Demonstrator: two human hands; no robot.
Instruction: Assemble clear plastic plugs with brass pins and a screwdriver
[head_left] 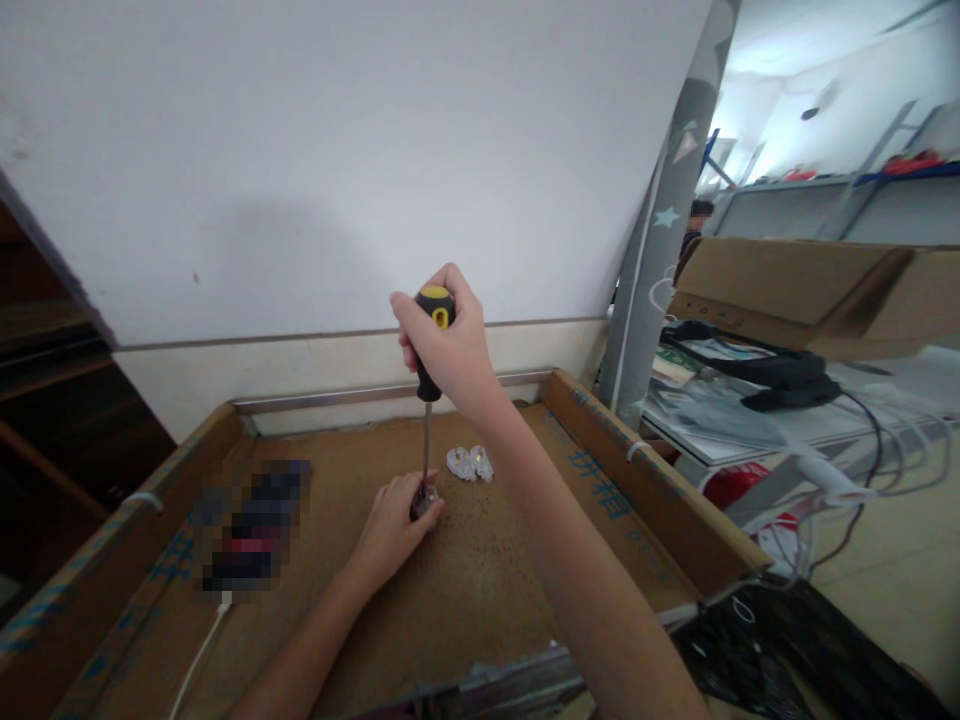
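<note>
Holding screwdriver: right grip clenched it.
Small part: left grip pinched it toward tabletop's far edge.
Danger: tilted screwdriver could have slipped into fingers.

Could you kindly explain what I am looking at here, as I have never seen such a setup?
There is no robot here, only a person's two bare hands. The single picture comes from a camera worn on the head, looking forward and down. The right hand grips a black-and-yellow screwdriver, shaft pointing down. The left hand steadies a small object at its tip, partly hidden by the fingers. On the cardboard surface lie some clear pieces and, to the left, a blurred-out item with a white cable.
</note>
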